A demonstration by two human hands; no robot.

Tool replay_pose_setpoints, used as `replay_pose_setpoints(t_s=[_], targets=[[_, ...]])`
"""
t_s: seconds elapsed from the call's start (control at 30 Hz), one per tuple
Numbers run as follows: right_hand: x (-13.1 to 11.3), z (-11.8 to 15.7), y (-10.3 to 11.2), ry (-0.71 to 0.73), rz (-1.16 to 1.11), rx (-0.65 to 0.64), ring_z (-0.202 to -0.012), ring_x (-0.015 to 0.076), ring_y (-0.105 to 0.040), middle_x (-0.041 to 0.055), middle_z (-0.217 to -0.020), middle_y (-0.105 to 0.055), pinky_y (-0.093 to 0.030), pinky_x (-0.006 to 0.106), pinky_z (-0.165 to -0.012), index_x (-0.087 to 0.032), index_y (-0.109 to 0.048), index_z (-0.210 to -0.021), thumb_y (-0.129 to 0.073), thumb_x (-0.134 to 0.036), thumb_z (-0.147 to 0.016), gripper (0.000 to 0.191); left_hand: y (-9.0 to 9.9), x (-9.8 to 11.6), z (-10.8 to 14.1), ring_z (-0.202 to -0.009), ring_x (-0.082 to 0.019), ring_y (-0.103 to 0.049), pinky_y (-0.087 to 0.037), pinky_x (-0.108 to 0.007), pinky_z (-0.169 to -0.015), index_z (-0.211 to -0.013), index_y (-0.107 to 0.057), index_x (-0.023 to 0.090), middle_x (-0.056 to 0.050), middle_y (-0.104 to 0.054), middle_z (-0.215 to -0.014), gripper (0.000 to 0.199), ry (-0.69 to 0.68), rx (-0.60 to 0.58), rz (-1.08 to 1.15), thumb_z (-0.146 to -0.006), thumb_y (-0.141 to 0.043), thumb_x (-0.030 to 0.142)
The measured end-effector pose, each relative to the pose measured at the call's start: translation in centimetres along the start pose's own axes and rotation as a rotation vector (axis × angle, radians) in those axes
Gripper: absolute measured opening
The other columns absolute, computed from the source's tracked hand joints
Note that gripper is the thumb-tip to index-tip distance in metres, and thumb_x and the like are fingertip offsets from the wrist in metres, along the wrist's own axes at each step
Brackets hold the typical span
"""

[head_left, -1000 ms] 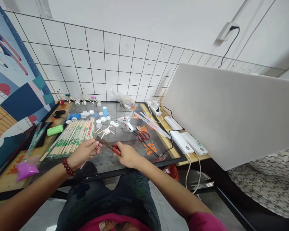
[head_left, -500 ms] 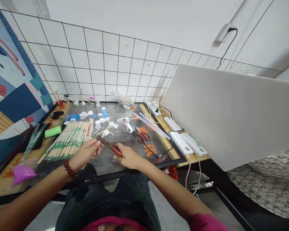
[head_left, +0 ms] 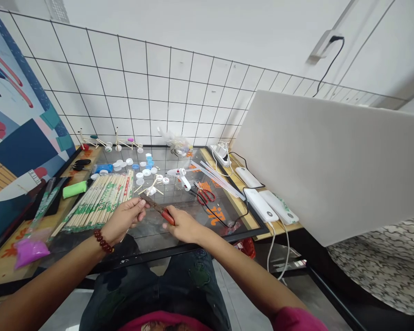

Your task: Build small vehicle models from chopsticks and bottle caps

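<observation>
My right hand (head_left: 182, 224) is wrapped round the red handles of a pair of pliers (head_left: 156, 206), whose dark jaws point up and left. The jaws reach my left hand (head_left: 129, 216), its fingers pinched together close to their tip. A thin pale stick seems to show below the left palm, mostly hidden by the hand. Just beyond the pliers lies a small assembly of sticks and a white cap (head_left: 152, 189). Left of my left hand, wooden chopsticks (head_left: 96, 200) lie in a printed plastic wrapper.
Bottle caps (head_left: 146, 172), a white glue gun (head_left: 181, 177), red scissors (head_left: 206, 195) and clear glue sticks (head_left: 217, 177) lie on the glass tabletop. Power banks (head_left: 261, 205) with cables stand right. Green roll (head_left: 75, 189) and pink bag (head_left: 31, 250) are left.
The view has shifted very slightly. Both hands and the pliers hold nearly the same position.
</observation>
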State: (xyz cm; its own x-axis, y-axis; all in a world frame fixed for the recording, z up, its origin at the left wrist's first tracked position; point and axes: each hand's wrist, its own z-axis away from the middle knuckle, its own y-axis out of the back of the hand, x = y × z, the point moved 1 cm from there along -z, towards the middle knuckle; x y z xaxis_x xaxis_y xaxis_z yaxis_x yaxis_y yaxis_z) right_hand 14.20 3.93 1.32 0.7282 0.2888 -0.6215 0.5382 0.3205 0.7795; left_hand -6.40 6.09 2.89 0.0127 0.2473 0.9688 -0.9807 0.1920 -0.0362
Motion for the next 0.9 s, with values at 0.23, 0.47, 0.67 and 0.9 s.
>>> replay_pose_setpoints(t_s=[0.23,0.47,0.67,0.9], targets=[[-0.2,0.0,0.1,-0.060,0.194,0.017,-0.084,0.0219,-0.066,0.0074,-0.102,-0.072,-0.033,0.028,-0.067,-0.021,-0.052,-0.115,-0.057,-0.032,-0.091,0.027,0.2,0.0,-0.1,-0.041,-0.002,-0.022,-0.011,-0.018,-0.041,-0.085,-0.060,0.014,0.006,-0.048,-0.053,0.073,0.038,-0.037,-0.035,-0.053,-0.076,0.077],[0.0,-0.4,0.1,-0.054,0.291,0.062,-0.087,0.0241,-0.068,0.0114,-0.106,-0.073,-0.033,0.030,-0.067,-0.019,-0.051,-0.115,-0.055,-0.026,-0.091,0.025,0.0,0.4,-0.7,-0.043,-0.004,-0.025,-0.015,-0.019,-0.042,-0.080,-0.059,0.015,0.006,-0.044,-0.052,0.071,0.015,-0.033,-0.060,-0.058,-0.070,0.081],[1.1,-0.6,0.0,-0.040,0.201,0.077,-0.087,0.0213,-0.067,0.0082,-0.102,-0.073,-0.034,0.028,-0.068,-0.020,-0.053,-0.110,-0.056,-0.028,-0.092,0.020,-0.2,0.8,-1.3,-0.041,-0.006,-0.021,-0.010,-0.021,-0.041,-0.076,-0.058,0.017,0.008,-0.039,-0.047,0.069,0.076,-0.061,-0.146,-0.059,-0.065,0.084],[1.1,-0.8,-0.2,-0.067,0.254,0.046,-0.087,0.0219,-0.067,0.0097,-0.105,-0.073,-0.033,0.028,-0.068,-0.020,-0.056,-0.113,-0.057,-0.034,-0.093,0.024,0.0,-0.4,-1.5,-0.044,-0.006,-0.027,-0.015,-0.020,-0.043,-0.069,-0.045,0.020,0.005,-0.047,-0.052,0.066,0.085,-0.052,-0.103,-0.058,-0.068,0.081]])
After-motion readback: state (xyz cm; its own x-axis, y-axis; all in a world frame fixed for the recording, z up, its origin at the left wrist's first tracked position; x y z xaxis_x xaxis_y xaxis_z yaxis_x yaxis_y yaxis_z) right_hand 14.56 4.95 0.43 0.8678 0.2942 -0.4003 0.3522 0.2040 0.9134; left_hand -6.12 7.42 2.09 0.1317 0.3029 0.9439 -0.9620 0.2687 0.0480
